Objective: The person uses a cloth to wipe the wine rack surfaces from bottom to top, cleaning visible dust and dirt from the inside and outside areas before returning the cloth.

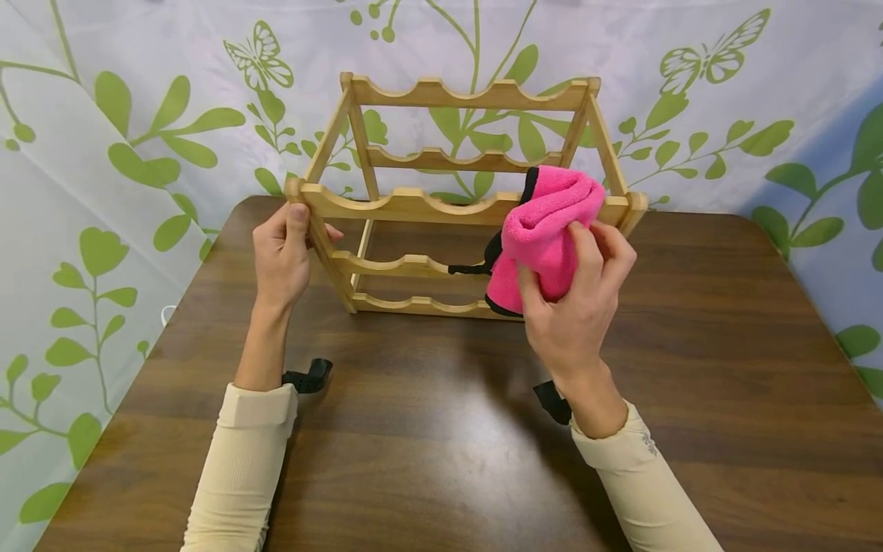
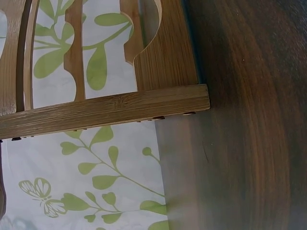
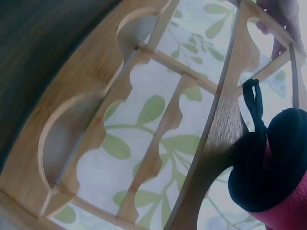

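Observation:
A light wooden rack [image 1: 414, 205] with scalloped rails stands on the table. My left hand [image 1: 281, 257] grips its front left post near the top corner, thumb toward me. In my right hand [image 1: 579, 322] is a folded pink cloth [image 1: 552, 230] with black edging and a black loop, held against the right part of the upper front rail. The left wrist view shows a rack post [image 2: 105, 110] and curved rails, but not the left hand's fingers. Up close in the right wrist view, the cloth [image 3: 283, 211] covers part of a rail; the right fingers are out of sight there.
The brown wood-grain table [image 1: 441, 429] reaches back to a pale curtain [image 1: 172, 46] printed with green leaves and butterflies. Black camera mounts [image 1: 310, 376] stick out at both wrists. A bit of white cord [image 1: 166, 313] shows by the table's left edge.

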Demonstrator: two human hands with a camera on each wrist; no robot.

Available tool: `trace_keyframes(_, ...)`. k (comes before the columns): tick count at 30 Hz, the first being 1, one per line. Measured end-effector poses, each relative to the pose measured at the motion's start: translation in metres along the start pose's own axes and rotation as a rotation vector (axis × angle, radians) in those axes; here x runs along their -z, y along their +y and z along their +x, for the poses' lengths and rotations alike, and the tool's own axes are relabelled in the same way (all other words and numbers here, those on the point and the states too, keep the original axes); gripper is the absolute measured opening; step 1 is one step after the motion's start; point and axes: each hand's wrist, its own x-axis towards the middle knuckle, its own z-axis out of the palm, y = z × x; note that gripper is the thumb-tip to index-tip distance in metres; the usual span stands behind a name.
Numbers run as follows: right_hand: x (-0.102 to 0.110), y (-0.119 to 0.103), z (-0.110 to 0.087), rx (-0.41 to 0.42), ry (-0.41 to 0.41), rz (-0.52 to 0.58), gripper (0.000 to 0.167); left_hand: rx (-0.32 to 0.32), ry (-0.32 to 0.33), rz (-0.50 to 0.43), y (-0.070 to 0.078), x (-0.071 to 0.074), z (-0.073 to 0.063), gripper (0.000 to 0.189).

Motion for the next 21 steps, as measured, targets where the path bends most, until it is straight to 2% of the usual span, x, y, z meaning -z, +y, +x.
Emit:
trace_keyframes(5,-0.004,-0.002,-0.005,0.057,-0.002,0.053,0.045,-0.004,0.002,0.0,-0.001,-0.001,0.0,0.051)
trace_keyframes(10,-0.007,-0.006,-0.011,0.167,0.0,0.112,0.04,-0.004,0.018,0.015,-0.001,-0.002,0.0,0.053)
trace_keyframes(14,-0.011,-0.017,-0.017,0.294,-0.026,0.158,0.031,-0.005,0.014,0.015,0.0,-0.002,-0.001,0.059)
trace_keyframes(21,-0.028,-0.041,-0.018,0.54,-0.139,0.212,0.02,0.003,0.016,0.004,0.0,-0.002,-0.002,0.057)
